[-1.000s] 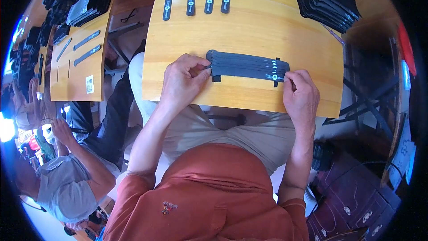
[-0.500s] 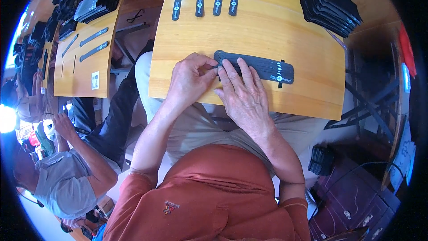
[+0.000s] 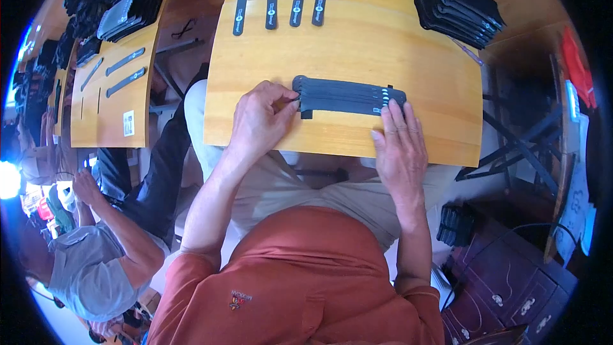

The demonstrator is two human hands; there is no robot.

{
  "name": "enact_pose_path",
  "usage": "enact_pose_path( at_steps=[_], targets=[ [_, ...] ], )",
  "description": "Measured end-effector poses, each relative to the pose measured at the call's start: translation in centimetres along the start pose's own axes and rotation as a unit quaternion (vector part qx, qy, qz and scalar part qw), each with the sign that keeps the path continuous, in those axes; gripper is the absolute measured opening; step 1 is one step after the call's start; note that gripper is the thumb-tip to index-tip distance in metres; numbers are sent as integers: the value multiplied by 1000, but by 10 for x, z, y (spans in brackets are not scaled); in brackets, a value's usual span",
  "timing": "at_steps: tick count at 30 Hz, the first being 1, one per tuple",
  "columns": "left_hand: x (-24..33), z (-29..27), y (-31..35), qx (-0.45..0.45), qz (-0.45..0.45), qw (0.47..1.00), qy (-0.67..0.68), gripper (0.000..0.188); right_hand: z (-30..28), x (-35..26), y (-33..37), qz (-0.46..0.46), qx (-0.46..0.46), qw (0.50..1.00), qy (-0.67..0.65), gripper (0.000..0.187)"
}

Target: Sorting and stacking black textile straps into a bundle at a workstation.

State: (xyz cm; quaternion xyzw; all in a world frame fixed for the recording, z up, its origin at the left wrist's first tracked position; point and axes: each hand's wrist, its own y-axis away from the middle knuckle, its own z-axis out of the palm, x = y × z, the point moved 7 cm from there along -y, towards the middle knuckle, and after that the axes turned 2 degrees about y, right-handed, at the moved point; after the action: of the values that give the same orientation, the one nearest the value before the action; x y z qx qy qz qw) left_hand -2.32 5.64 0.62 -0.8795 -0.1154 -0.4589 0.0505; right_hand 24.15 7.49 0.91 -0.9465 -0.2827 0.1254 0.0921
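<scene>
A flat bundle of dark fabric straps [image 3: 341,94] lies sideways on the wooden table [image 3: 345,137], its straps fanned slightly so their pale printed marks show in a row near the right end. Short black bands poke out from under both ends. My left hand [image 3: 258,121] pinches the rounded left tips of the bundle between thumb and fingers. On the right end my right hand [image 3: 403,150] rests its outstretched fingertips, thumb apart, covering that corner.
Several single straps [image 3: 271,0] lie in a row at the far left. A stack of folded black straps [image 3: 456,9] and a thin pen-like tool [image 3: 468,51] are at the far right. Left of me, a co-worker [image 3: 96,262] sits by another table [image 3: 118,112] holding straps and stacks.
My right hand has slid from the left part of the strap bundle to its right end. My left hand stays at the left tips. The view has shifted slightly.
</scene>
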Motion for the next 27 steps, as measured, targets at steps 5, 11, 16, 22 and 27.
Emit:
enact_pose_path(
  at_steps=[5,11,16,22,27],
  targets=[
    [6,0,6,9,18,1000,-22,16,-4,8,3,24,4,1000,5,49],
    [49,13,30,18,255,938,-235,43,-6,7,3,7,24,1000,-7,49],
    [30,15,41,-57,238,909,-338,58,-10,9,2,9,39,999,-23,47],
    [15,4,41,-103,223,913,-327,67,-14,7,1,10,50,999,18,40],
    [16,1,39,-100,219,926,-291,67,-25,15,-29,24,105,992,-69,29]
  ],
)
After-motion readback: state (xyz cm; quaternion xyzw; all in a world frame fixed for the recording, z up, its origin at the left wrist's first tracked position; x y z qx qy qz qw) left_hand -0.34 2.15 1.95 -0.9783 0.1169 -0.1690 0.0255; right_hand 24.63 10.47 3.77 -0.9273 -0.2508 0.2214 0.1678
